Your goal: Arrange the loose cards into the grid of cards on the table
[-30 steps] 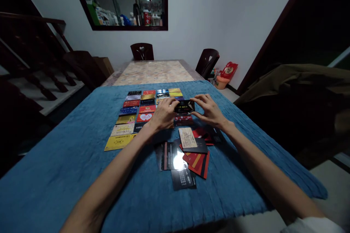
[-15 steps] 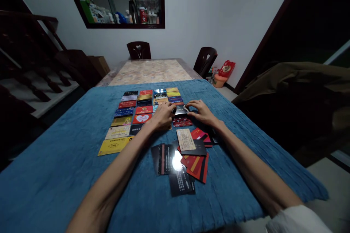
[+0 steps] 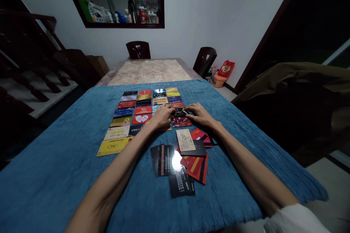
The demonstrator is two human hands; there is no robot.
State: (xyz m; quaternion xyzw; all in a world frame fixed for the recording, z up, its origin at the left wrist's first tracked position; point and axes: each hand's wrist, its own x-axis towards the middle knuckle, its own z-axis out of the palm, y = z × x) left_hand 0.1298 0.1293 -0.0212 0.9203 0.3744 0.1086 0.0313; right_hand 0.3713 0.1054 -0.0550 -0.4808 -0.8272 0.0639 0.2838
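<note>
The black card [image 3: 179,113] has lowered. Left hand [image 3: 163,115] and right hand [image 3: 201,114] cover its ends; whether either pinches cannot be told.

Desk [image 3: 149,70]: pale patterned top showed at 12 o'clock; blue cloth [image 3: 68,153] covered it toward 6 o'clock. On the cloth, bright cards [image 3: 143,110] lay flat in four columns, yellow card [image 3: 112,147] at their 7 o'clock corner. Loose pile [image 3: 188,162] overlapped at 5 o'clock from them: black, red, beige card [image 3: 186,140] uppermost.
</note>
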